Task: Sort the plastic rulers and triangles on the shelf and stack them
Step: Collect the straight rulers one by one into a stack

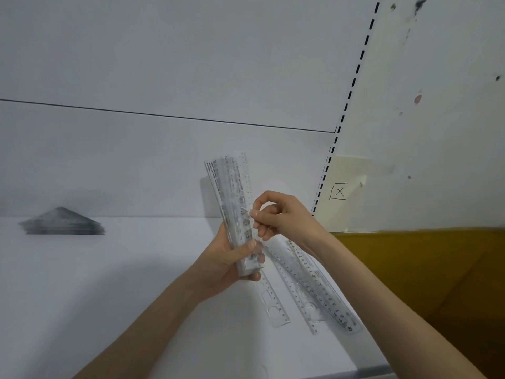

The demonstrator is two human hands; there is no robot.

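Note:
My left hand [232, 258] grips a bundle of clear plastic rulers [232, 192] that stands nearly upright above the white shelf [109, 296]. My right hand [284, 214] pinches the right edge of that bundle with thumb and forefinger. Under my right forearm several loose clear rulers [311, 294] lie slanted on the shelf, fanned out toward its front. A neat stack of clear triangles [62, 221] sits at the far left, against the back panel.
The white back panel [164, 77] rises behind the shelf, with a slotted upright [352, 86] at its right end. Beyond the shelf's right edge is a yellow-brown surface [423, 269]. A taped paper marked with an X [338, 191] hangs on the wall.

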